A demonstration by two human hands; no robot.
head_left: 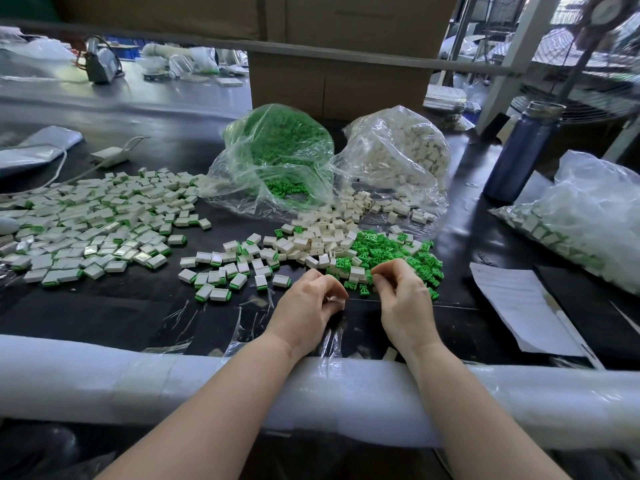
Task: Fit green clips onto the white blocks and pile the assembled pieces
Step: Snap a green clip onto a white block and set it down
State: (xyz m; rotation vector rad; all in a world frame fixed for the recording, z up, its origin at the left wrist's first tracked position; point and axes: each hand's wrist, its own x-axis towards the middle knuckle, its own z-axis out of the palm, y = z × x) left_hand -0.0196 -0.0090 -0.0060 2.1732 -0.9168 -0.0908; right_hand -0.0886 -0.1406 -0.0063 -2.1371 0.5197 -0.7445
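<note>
My left hand (310, 301) rests on the black table with its fingers curled, and a small pale piece, apparently a white block, shows between them. To its right, my right hand (403, 289) has thumb and fingers curled at the near edge of the loose green clips (388, 249). Whatever it holds is hidden. Loose white blocks (322, 233) lie just beyond both hands. Assembled white-and-green pieces (225, 271) are scattered left of my left hand. A wide spread of assembled pieces (93, 223) covers the table's left side.
At the back stand a clear bag of green clips (277, 147) and a clear bag of white blocks (398, 147). A blue bottle (523, 150), another bag of pieces (585, 216) and paper sheets (523, 303) sit right. A padded rail (173, 379) lines the near edge.
</note>
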